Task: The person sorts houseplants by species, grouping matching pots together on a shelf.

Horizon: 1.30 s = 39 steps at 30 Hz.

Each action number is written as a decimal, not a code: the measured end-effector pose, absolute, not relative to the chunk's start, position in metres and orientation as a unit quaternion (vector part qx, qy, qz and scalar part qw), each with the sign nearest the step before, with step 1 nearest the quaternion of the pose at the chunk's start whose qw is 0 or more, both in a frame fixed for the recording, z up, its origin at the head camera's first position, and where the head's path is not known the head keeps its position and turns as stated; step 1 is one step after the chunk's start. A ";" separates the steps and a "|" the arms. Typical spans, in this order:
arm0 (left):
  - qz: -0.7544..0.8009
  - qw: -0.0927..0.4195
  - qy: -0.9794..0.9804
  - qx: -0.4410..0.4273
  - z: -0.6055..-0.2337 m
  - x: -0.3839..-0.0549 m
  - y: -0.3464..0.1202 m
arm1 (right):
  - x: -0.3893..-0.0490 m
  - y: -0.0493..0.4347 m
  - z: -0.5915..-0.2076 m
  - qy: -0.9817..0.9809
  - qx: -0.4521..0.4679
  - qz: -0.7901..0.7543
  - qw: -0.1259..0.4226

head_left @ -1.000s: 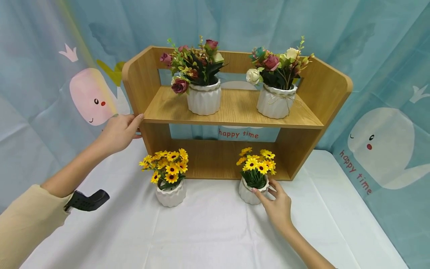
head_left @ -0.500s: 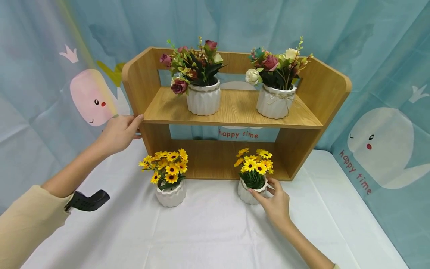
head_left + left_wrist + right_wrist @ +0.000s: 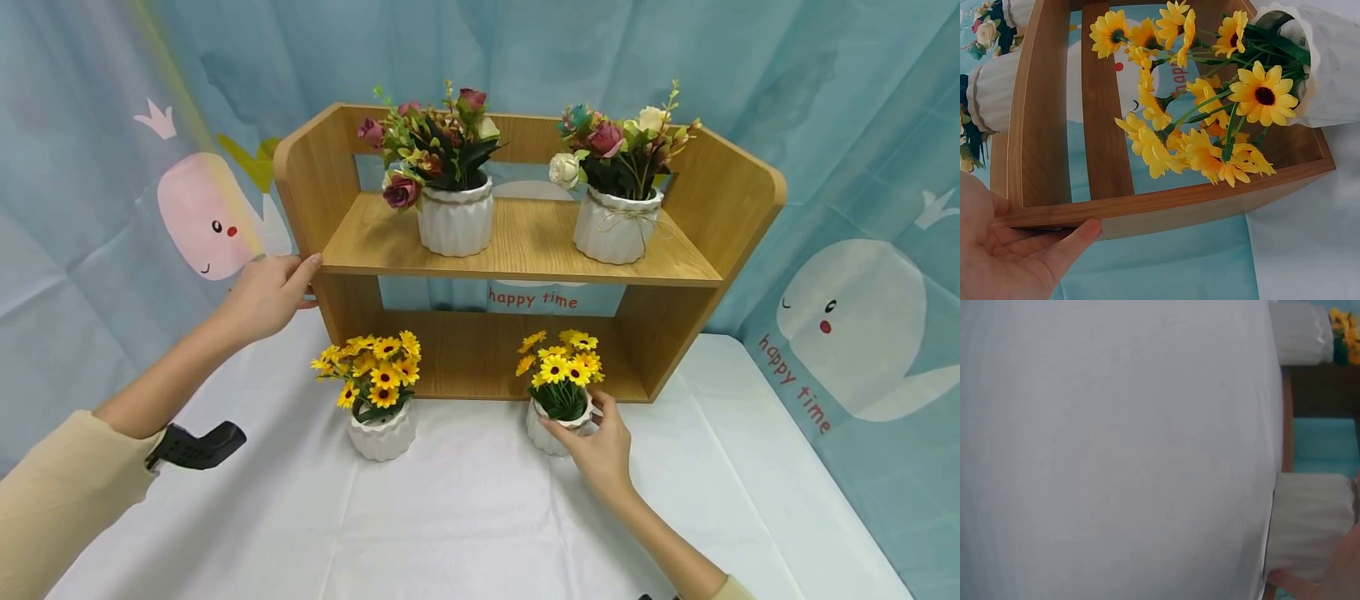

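the right hand (image 3: 600,446) pinches a small white pot (image 3: 539,438) right of centre in the lower half of the frame, thumb at the near side and fingers around its right side. the pot stands on the desk (image 3: 450,517), just in front of the lower board of a wooden shelf (image 3: 517,237), with yellow flowers (image 3: 555,369) rising from it. the right wrist view catches only part of this hand, at the lower right.

the left hand (image 3: 266,296), left of centre, grips the front edge of the shelf's side panel where the upper board meets it. in the left wrist view the fingers (image 3: 1079,240) lie along the panel's outer face.

a 2nd small pot (image 3: 382,435) of yellow flowers stands on the desk in the lower left of centre, near the shelf and well apart from both hands.

on the upper board, towards the top of the frame, are 2 larger white pots: the left pot (image 3: 455,225) has mostly dark pink roses, and the right pot (image 3: 618,232) has pink and cream roses and a string bow (image 3: 630,215).

behind hangs a blue curtain (image 3: 540,50) printed with a pink cartoon whale (image 3: 206,217) at the left. a beige sleeve (image 3: 60,500) fills the lower left corner.
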<state>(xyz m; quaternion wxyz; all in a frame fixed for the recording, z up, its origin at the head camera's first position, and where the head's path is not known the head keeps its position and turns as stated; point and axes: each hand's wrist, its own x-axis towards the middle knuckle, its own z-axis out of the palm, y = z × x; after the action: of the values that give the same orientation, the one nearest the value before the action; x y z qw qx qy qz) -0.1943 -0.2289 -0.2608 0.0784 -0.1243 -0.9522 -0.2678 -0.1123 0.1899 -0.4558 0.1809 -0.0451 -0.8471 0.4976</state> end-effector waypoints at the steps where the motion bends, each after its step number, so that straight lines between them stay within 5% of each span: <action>1: -0.267 0.078 -0.952 -0.124 -0.261 -0.194 -0.229 | -0.113 0.188 -0.456 -0.845 -0.049 0.500 0.183; 39: -0.276 0.074 -0.951 -0.119 -0.259 -0.193 -0.228 | -0.144 0.184 -0.415 -0.868 -0.007 0.484 0.112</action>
<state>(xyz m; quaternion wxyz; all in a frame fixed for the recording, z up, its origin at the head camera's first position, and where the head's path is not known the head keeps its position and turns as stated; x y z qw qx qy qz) -0.1931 -0.2277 -0.2588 0.0742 -0.1193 -0.9510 -0.2755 -0.1440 0.1843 -0.4150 0.1123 -0.0068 -0.8676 0.4843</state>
